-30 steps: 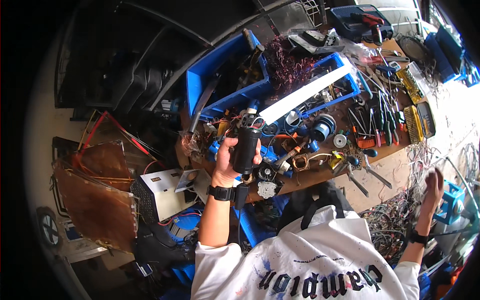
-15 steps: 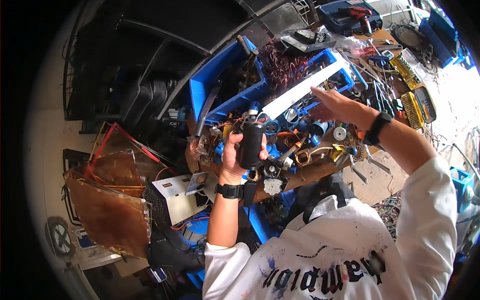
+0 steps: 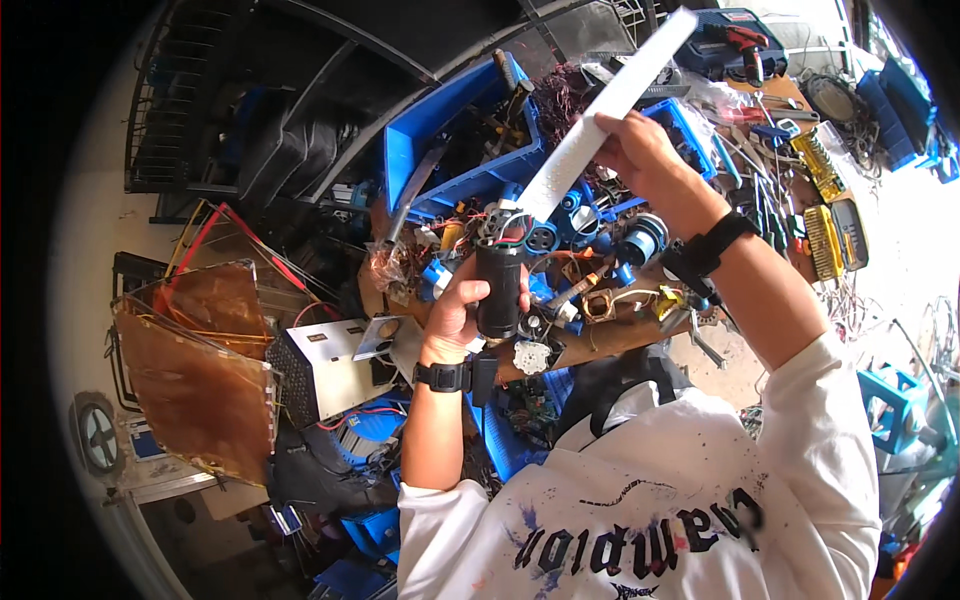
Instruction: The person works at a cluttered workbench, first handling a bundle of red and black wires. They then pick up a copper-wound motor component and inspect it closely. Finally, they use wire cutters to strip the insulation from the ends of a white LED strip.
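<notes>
My left hand (image 3: 465, 305) is closed around an upright black cylinder (image 3: 498, 290) with red and pale wires at its top, over the front edge of the cluttered workbench (image 3: 625, 345). My right hand (image 3: 635, 150) grips a long white strip (image 3: 575, 140), tilted up toward the upper right. The strip's lower end is just above the wired top of the cylinder; whether they are joined I cannot tell. Round blue fittings (image 3: 640, 240) and a pale perforated disc (image 3: 530, 355) lie near my left hand.
Blue bins (image 3: 420, 140), a red-and-black drill (image 3: 748, 50) on a dark case, hand tools and yellow bit sets (image 3: 822, 240) crowd the bench. A brown sheet-metal panel (image 3: 190, 380) and metal box (image 3: 325, 370) stand left. A blue stool (image 3: 890, 405) and tangled cables are right.
My right hand came from low at the right up to the white strip and took hold of it. The strip has risen at its far end. My left hand still holds the cylinder.
</notes>
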Action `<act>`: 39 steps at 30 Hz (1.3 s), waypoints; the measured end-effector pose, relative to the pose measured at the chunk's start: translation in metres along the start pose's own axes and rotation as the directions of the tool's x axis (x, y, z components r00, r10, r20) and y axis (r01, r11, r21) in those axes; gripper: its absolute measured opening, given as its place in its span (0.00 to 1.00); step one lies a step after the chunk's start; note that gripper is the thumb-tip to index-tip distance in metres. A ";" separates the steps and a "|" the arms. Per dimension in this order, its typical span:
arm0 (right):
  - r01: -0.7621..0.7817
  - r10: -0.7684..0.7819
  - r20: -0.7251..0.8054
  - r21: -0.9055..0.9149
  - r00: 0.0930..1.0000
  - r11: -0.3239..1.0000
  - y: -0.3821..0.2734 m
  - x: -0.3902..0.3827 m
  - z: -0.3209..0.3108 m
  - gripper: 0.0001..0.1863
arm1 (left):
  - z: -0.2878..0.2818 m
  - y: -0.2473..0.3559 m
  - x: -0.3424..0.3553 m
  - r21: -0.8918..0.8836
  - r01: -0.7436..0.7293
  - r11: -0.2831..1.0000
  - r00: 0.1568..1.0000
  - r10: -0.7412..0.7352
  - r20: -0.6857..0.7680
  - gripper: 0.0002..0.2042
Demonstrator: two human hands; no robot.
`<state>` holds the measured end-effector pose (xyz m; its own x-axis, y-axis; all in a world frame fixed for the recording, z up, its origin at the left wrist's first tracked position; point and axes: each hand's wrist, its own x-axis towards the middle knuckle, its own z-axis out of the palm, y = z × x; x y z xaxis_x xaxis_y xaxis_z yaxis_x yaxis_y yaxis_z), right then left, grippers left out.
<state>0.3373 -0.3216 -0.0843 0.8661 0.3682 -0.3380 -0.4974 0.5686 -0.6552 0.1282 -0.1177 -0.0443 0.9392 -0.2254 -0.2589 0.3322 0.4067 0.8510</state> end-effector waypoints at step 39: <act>0.217 -0.123 0.266 -0.361 0.956 0.907 0.063 -0.065 0.205 0.18 | -0.067 0.075 -0.117 0.038 -0.089 0.995 0.995 0.091 -0.038 0.17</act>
<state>0.2399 -0.1591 0.0346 0.8761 0.4781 -0.0626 -0.2454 0.3304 -0.9114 0.0487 -0.0012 0.0188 0.9681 -0.1542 -0.1977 0.2435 0.3911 0.8875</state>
